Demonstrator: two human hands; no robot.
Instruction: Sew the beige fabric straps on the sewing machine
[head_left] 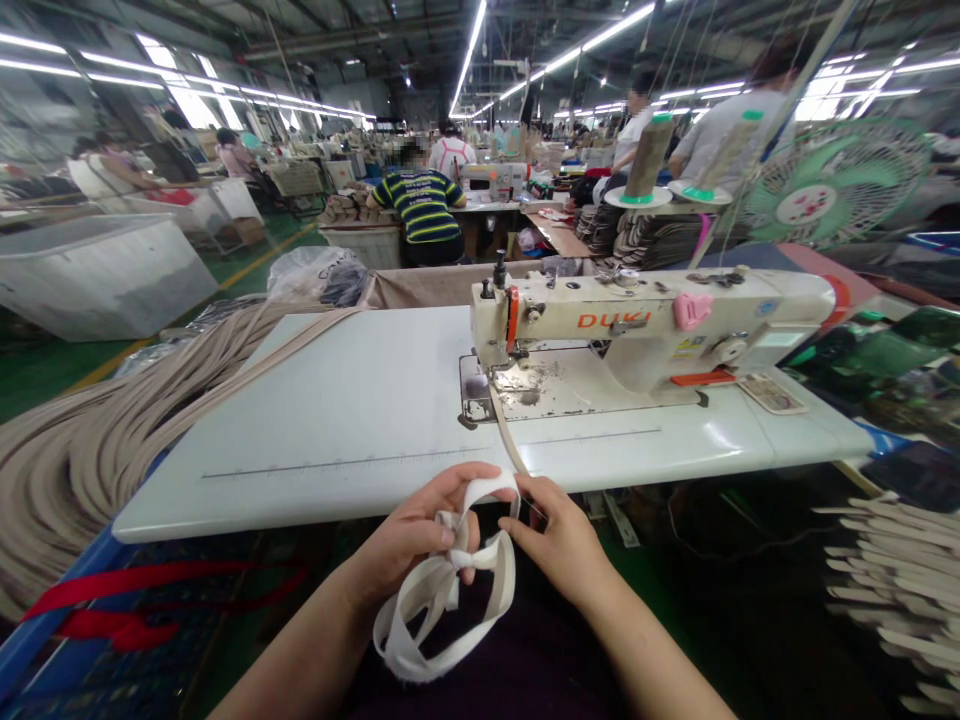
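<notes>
In front of my body, my left hand (424,525) is closed on a looped, tied white fabric strip (469,640) that hangs down in several loops. My right hand (555,535) pinches the right side of the upper loop, fingertips against the strip. A narrow beige strip (510,440) runs from under the presser foot of the sewing machine (652,320) over the table edge toward my right hand. Whether that strip joins the white loops is hidden behind my fingers. The pale sewing table (360,390) lies just beyond both hands.
Long beige strips (112,420) are heaped along the table's left side. A red ribbon (135,590) hangs at lower left, and stacked strips (900,590) stick out at lower right. A green fan (832,190) and thread cones (649,160) stand behind the machine. A co-worker (424,215) sits ahead.
</notes>
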